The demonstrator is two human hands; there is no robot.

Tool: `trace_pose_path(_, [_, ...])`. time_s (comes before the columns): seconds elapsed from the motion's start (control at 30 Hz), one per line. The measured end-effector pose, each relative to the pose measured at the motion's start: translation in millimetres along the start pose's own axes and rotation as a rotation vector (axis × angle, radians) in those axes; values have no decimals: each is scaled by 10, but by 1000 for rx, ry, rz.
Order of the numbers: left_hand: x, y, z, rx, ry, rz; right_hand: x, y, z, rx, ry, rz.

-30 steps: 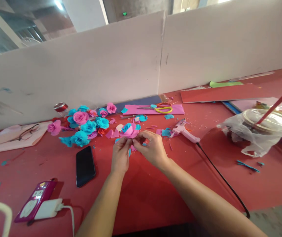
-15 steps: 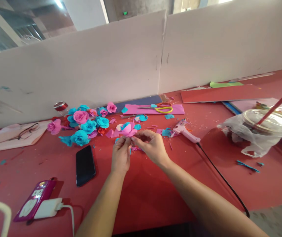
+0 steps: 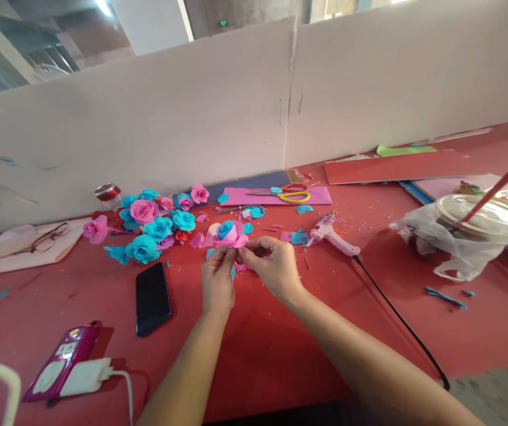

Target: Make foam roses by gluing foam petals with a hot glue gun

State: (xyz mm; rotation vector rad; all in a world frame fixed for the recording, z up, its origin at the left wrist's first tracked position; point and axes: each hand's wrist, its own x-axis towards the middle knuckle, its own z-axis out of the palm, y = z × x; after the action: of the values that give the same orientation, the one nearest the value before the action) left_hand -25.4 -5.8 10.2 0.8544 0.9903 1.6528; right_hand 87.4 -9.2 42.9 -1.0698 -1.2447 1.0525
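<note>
A paper flower (image 3: 231,234) with a blue centre and pink outer petals is held up in front of me. My left hand (image 3: 219,278) pinches it from below on the left. On the right, my right hand (image 3: 274,260) has thumb and forefinger closed at the flower's underside; the stem there is hidden by the fingers. Pink and blue paper scraps (image 3: 201,239) lie around and behind the hands. A pink glue gun (image 3: 336,236) rests to the right, its black cord running toward the front edge. Scissors (image 3: 296,195) with red and yellow handles lie on a pink paper strip (image 3: 236,196).
A bunch of pink and blue paper flowers (image 3: 145,222) lies at the left, by a black phone (image 3: 153,299). A purple power bank (image 3: 65,361) with a white plug sits front left. Glasses (image 3: 43,239) rest on paper. A lidded cup (image 3: 480,219) in a plastic bag stands right. A white partition (image 3: 169,118) closes the back.
The flower has tipped slightly toward me, showing more of its blue centre. Both hands keep their hold in nearly the same place. The whole view has shifted a little.
</note>
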Motion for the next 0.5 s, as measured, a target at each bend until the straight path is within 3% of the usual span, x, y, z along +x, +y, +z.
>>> trace_pose_path(0.5, [-49, -58, 4, 219, 57, 172, -5, 9, 19, -68, 46, -44])
